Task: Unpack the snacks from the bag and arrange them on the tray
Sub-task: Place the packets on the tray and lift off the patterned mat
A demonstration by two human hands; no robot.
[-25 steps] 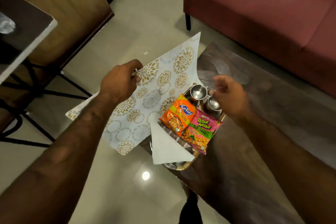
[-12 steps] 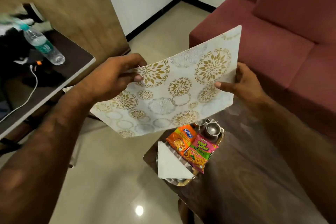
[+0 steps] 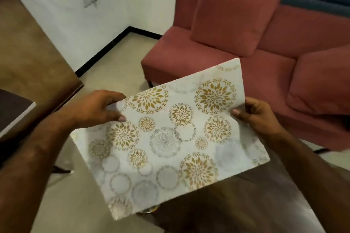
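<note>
I hold a flat white bag (image 3: 170,138) printed with gold and grey flower circles, spread out in front of me. My left hand (image 3: 94,108) pinches its upper left edge, thumb on the printed face. My right hand (image 3: 255,113) grips its right edge. The bag hides the tray and the snack packets below it; only a sliver of the tray's rim (image 3: 149,210) shows under the bag's lower edge.
A dark wooden table (image 3: 236,204) lies under the bag. A red sofa (image 3: 246,47) with cushions stands behind it. A brown wooden panel (image 3: 34,62) and a dark desk corner (image 3: 13,111) are at the left, over a beige tiled floor (image 3: 113,66).
My right hand has taken hold of the bag's right edge. The bag now lies spread between both hands and covers the tray, and my view has tilted up toward the sofa.
</note>
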